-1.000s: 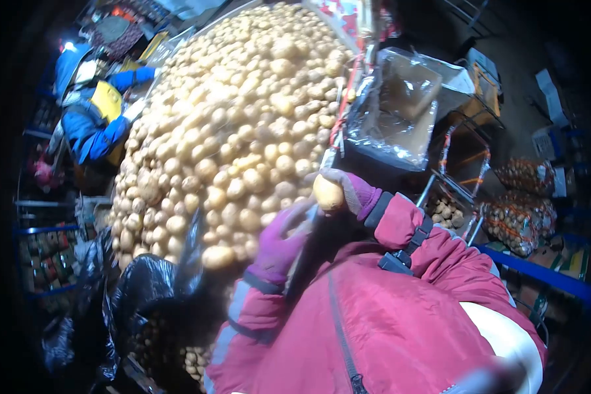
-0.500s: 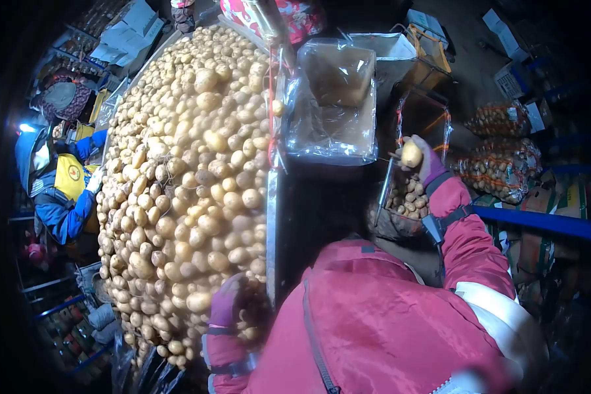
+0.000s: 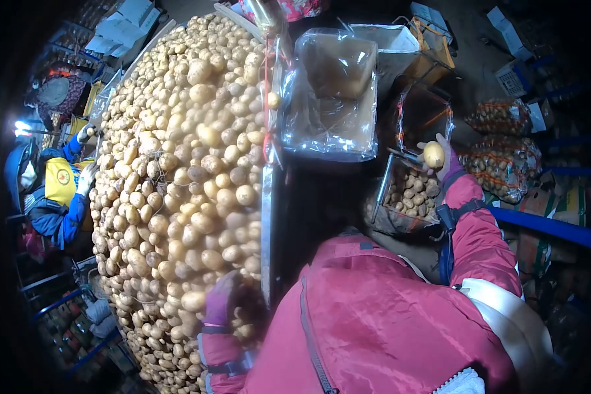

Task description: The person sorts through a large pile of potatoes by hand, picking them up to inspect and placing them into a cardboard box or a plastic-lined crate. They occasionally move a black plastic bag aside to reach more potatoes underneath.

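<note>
A large yellow potato [image 3: 434,155] is gripped in my right hand [image 3: 450,157], which wears a purple glove. It is held above the near rim of an open bag [image 3: 400,220] that has several potatoes in its bottom. On the left, my gloved left hand [image 3: 222,299] rests low against the near edge of a big heap of potatoes [image 3: 171,203]. Its fingers are turned away and blurred, so I cannot see what they hold.
A metal edge [image 3: 267,230] bounds the heap on the right. Beyond it stands a plastic-lined box [image 3: 331,125], with an open bag frame [image 3: 425,118] beside it. Filled net bags [image 3: 502,167] lie at right. A co-worker in blue and yellow [image 3: 59,184] reaches into the heap from the left.
My right hand has shifted right with the potato still in it, and more of the bag below shows. My left hand has hardly moved. The co-worker's hands have moved at the heap's edge.
</note>
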Tool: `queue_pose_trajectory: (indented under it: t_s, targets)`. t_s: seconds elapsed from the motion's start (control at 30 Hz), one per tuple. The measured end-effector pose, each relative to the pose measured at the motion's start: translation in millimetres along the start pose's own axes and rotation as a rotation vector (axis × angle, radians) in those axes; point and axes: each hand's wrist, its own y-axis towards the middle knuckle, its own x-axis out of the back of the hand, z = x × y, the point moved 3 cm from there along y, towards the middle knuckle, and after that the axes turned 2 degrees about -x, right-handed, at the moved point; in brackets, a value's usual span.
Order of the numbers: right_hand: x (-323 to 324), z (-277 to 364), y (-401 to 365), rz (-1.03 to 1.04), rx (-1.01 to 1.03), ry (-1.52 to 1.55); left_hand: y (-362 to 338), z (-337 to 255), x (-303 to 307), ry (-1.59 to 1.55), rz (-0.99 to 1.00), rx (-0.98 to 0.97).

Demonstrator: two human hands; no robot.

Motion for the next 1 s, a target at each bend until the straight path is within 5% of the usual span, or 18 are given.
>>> queue_pose_trajectory:
  t_s: [0.23, 0.47, 0.7, 0.8, 1.0]
  targets:
    - [-56, 10, -7, 0.337, -0.109, 0.104, 17, -14, 11, -0.156, 0.202, 0.241]
    - [-86, 3, 5, 0.43, -0.012, -0.011, 24, -16, 14, -0.042, 0.304, 0.239]
    - [-60, 3, 20, 0.142, -0.088, -0.029, 5, 11, -6, -0.119, 0.074, 0.113]
    - [-30, 10, 30, 0.075, -0.029, -0.057, 16, -2, 7, -0.097, 0.274, 0.184]
    - [9, -12, 12, -0.089, 0.006, -0.076, 10, 3, 4, -0.046, 0.129, 0.076]
